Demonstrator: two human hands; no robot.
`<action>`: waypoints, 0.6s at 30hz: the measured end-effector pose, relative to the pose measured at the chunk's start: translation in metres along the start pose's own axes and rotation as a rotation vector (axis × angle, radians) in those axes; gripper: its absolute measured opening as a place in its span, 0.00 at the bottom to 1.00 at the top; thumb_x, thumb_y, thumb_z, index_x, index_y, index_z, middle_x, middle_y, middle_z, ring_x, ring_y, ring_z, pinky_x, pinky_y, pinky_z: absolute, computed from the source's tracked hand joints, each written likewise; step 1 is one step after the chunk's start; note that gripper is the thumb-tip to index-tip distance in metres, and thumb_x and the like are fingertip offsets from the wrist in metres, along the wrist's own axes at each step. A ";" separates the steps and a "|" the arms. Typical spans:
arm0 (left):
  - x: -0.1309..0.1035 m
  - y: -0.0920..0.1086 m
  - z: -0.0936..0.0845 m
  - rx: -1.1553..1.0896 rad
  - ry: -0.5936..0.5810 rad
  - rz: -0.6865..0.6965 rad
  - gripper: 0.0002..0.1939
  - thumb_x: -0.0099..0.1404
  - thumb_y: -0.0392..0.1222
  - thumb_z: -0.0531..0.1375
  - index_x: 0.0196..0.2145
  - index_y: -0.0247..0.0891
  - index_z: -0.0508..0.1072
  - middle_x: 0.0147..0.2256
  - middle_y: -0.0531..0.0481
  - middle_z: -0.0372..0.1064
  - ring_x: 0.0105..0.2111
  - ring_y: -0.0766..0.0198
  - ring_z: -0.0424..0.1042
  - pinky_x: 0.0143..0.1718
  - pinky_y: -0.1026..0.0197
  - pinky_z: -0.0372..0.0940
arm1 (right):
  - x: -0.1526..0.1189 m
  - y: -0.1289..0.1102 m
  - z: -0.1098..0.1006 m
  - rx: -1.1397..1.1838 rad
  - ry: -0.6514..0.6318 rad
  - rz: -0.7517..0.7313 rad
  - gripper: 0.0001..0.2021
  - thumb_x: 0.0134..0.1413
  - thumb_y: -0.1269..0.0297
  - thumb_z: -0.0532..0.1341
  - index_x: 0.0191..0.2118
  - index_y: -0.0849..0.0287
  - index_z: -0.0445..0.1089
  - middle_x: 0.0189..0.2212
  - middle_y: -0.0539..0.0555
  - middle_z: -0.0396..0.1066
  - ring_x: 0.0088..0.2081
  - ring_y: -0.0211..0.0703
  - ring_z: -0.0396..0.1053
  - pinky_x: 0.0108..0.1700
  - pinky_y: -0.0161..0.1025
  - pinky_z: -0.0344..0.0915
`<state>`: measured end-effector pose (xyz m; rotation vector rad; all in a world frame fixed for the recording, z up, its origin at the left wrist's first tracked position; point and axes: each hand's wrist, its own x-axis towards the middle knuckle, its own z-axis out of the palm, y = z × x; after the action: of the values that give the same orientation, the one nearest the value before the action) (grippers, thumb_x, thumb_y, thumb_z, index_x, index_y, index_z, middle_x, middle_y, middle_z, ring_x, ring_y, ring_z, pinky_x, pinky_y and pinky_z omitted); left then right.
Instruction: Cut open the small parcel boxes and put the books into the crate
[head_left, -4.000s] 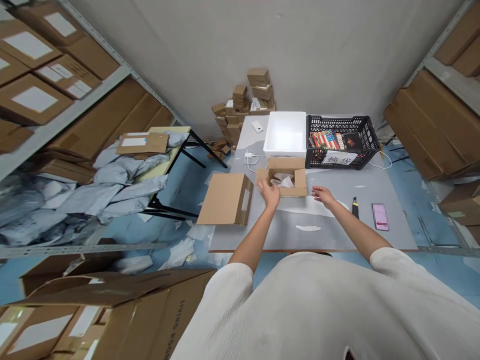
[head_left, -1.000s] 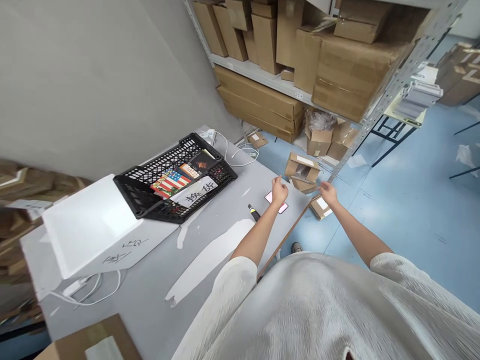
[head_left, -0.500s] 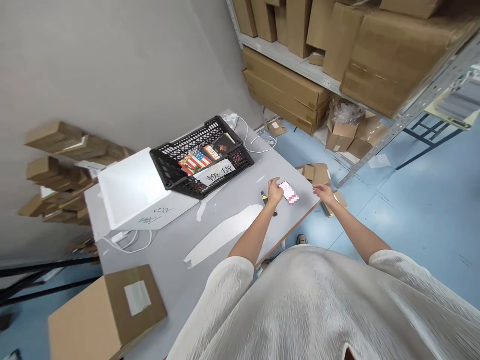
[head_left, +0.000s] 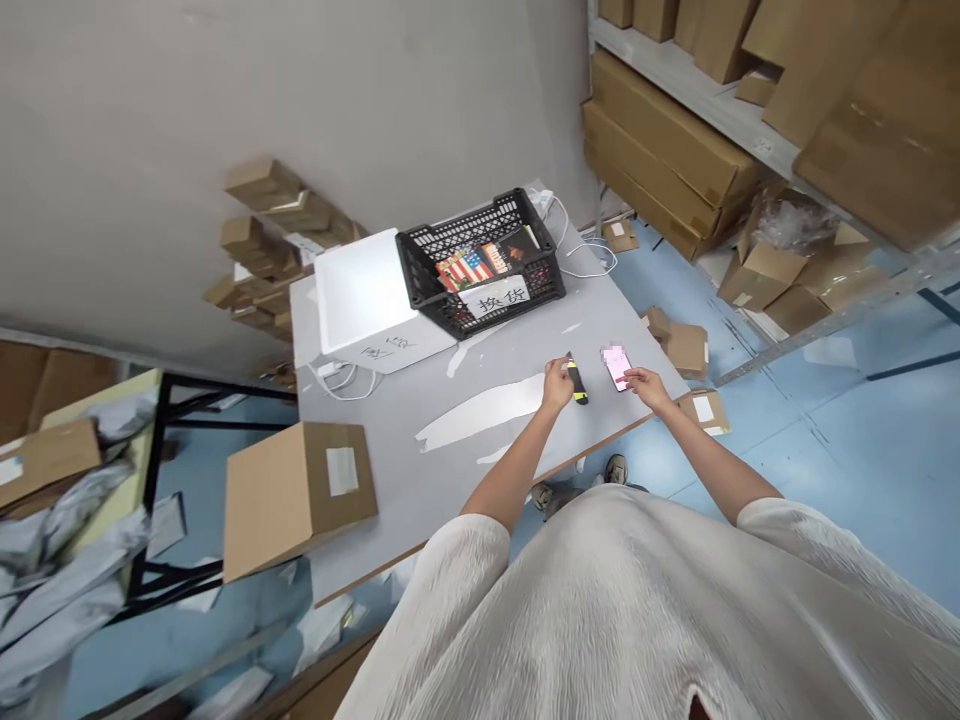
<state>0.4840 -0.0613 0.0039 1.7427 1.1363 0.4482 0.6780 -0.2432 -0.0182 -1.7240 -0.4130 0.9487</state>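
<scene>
My left hand (head_left: 556, 383) is curled on the tabletop at the left side of a black-and-yellow box cutter (head_left: 578, 383). Its fingertips are by the cutter's far end; whether they grip it is not visible. The cutter lies flat. A phone (head_left: 616, 366) lies to the right of it, its pinkish screen lit and facing up, part of it blurred. My right hand (head_left: 646, 386) reaches in from the right, with fingers stretched over the phone's near right edge, seemingly touching the screen.
On the grey table (head_left: 405, 500) stand a black plastic crate (head_left: 487, 320) with books in it, a white bin (head_left: 375, 345) and a cardboard box (head_left: 300, 490). White cables (head_left: 585, 265) trail near the back corner. Shelves of cartons (head_left: 660, 150) rise at the right.
The view has turned, bringing more of the left side into sight. My left hand has moved from the phone to the box cutter; my right hand has come in over the phone.
</scene>
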 end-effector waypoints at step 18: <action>-0.079 -0.095 -0.194 -0.075 0.228 -0.060 0.22 0.71 0.32 0.59 0.61 0.41 0.76 0.63 0.38 0.70 0.53 0.54 0.79 0.61 0.49 0.71 | -0.041 -0.041 0.226 -0.147 -0.255 -0.073 0.10 0.48 0.62 0.67 0.39 0.55 0.80 0.39 0.56 0.84 0.37 0.47 0.81 0.44 0.46 0.78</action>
<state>0.2588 -0.0175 0.0257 1.6178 1.3122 0.6570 0.4875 -0.1119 0.0102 -1.7115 -0.7234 1.1117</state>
